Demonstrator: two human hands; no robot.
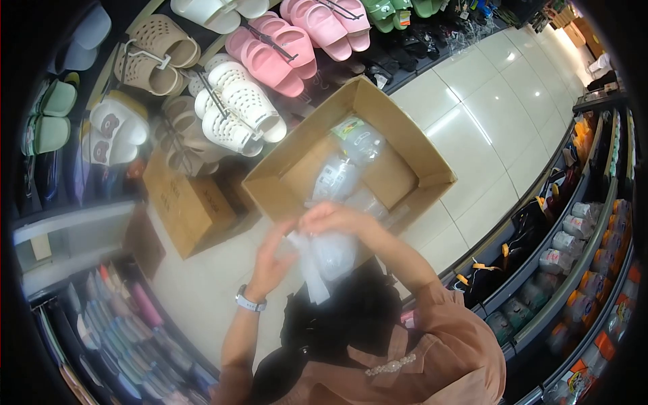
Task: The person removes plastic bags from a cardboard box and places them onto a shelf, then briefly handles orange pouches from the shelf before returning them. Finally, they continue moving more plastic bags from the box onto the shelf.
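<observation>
In front of my body is a white, partly see-through plastic bag (pixel 335 255) with a rounded bulk inside that I cannot make out. My right hand (pixel 332 219) is closed on the gathered top of the bag. My left hand (pixel 273 258), with a watch on its wrist, has its slightly blurred fingers and thumb at the loose white strip on the bag's left side. Beyond both hands stands an open cardboard box (pixel 290 179). Inside it lie clear plastic-wrapped packs (pixel 335 177), one with a green and yellow label (pixel 347 127).
Clogs (pixel 239 111) and pink slippers (pixel 273 50) hang on the rack ahead. Another cardboard box (pixel 185 206) stands left of the open one. Shelves with wrapped goods (pixel 567 243) line the right, and a rack of packaged items (pixel 128 331) the lower left. Tiled floor (pixel 486 128) runs between.
</observation>
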